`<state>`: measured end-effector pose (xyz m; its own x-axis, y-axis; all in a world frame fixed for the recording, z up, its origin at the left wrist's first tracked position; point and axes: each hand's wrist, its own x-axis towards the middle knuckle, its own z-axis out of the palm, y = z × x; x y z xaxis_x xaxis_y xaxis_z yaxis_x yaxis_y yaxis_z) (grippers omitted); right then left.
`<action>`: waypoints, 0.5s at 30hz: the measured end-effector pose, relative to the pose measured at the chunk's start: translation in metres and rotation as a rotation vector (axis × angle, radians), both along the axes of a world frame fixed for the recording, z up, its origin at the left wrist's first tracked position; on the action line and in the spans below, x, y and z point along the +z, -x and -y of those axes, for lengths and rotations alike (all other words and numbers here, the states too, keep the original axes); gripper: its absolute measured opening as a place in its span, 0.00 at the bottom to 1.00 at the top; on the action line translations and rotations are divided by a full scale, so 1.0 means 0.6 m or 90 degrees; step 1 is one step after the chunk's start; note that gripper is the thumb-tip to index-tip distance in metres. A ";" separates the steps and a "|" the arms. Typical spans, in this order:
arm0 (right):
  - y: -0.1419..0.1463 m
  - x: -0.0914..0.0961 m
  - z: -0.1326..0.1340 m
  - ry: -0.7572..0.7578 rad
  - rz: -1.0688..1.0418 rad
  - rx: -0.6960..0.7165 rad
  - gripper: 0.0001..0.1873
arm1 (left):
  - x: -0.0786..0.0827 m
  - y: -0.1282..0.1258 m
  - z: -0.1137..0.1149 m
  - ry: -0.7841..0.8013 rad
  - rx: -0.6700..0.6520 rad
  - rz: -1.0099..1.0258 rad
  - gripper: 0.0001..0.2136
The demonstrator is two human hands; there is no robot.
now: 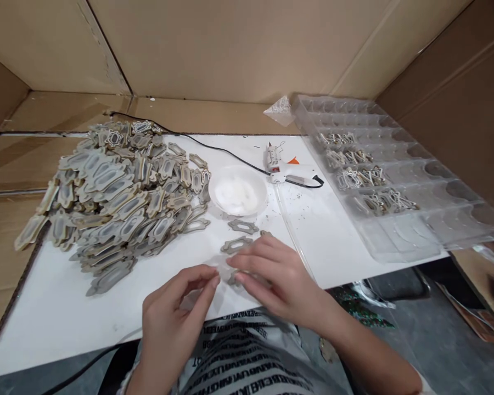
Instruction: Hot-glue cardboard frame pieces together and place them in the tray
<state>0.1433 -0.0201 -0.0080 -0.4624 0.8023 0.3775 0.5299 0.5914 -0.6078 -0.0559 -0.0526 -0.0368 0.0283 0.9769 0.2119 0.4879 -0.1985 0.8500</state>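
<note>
A clear plastic tray [420, 219] lies on the right of the white bench [86, 307], partly overhanging its edge. The tray is divided into rows of round-ended compartments. 4 of the rows each hold a small cluster of finished pieces [389, 202], and the other compartments look bare.

Near the middle of the bench stands 1 shallow round bowl [262, 189] with white, fluffy-looking material [236, 195] in it. What that material is cannot be told.

Just behind the bowl lies a white glue gun [282, 169]. Its black cord [214, 148] runs back towards the cardboard wall [230, 49]. A clear glue stick [292, 227] lies slanted in front of the gun.

On the left, loose on the bench, is a big heap of grey-beige frame cut-outs [115, 192].

The left hand [177, 315] and right hand [274, 274] meet at the near edge of the bench over 1 frame piece [233, 280]. The left thumb and forefinger are closed to a pinch at its left end. The right fingers curl down over its other end, hiding most of it. 2 more loose frames [242, 225] lie just beyond the hands.

The shirt [247, 351] carries lines of black capital letters. They appear upside down from this view and are too distorted to read. No brand shows on the gun or the tray.
</note>
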 end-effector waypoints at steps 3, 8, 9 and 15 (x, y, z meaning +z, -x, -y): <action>-0.002 0.000 0.009 0.124 -0.090 -0.020 0.05 | 0.002 -0.012 -0.003 0.018 0.002 0.030 0.02; -0.008 -0.015 -0.008 0.268 -0.174 -0.109 0.04 | 0.003 -0.024 -0.016 -0.032 -0.009 -0.028 0.05; -0.011 -0.017 -0.016 0.277 -0.180 -0.122 0.04 | 0.004 -0.024 -0.021 -0.063 -0.012 -0.070 0.05; -0.025 -0.017 -0.060 0.303 -0.094 -0.165 0.07 | 0.010 -0.028 -0.057 -0.206 -0.039 -0.346 0.08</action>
<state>0.1583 0.0158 -0.0182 -0.1977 0.9802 -0.0088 0.5108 0.0953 -0.8544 -0.0392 -0.0186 -0.0305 0.2695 0.8591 0.4352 0.8126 -0.4453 0.3760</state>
